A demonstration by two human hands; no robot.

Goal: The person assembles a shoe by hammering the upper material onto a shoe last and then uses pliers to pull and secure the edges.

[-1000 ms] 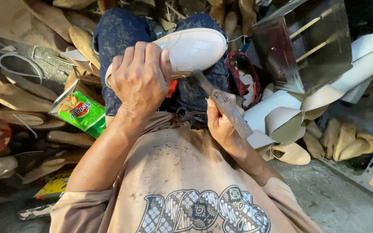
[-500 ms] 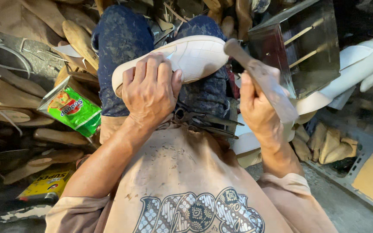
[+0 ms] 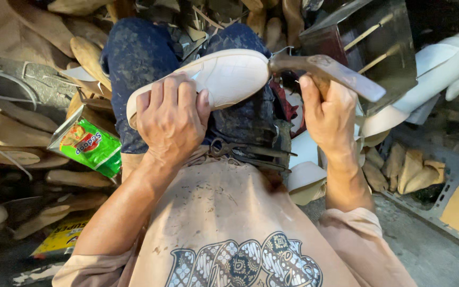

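The cream-white shoe upper stretched over a last point(image 3: 224, 79) lies sole-side up across the person's lap, resting on knees in dark blue speckled trousers point(image 3: 139, 58), its toe pointing right and its heel toward the left.

At the far left, a heap of tan wooden shoe lasts point(image 3: 11, 133) covers the floor, and a green snack packet point(image 3: 88, 146) sits among them just beside the left thigh. A yellow flat packet point(image 3: 59, 239) lies nearer, low on the left.

The left hand point(image 3: 173, 119) is spread over the near side of the shoe, fingers curled onto the sole and pressing it down onto the lap. Just near of that hand, a pair of dark metal pincers point(image 3: 251, 154) lies on the lap (against the stained beige shirt).

The right hand point(image 3: 330, 114) is closed around the handle of a brown-headed hammer point(image 3: 320, 69), whose head touches the toe of the shoe. Behind it stands a dark metal box point(image 3: 378, 58), and white cut pieces of material point(image 3: 436, 64) lie farther right.
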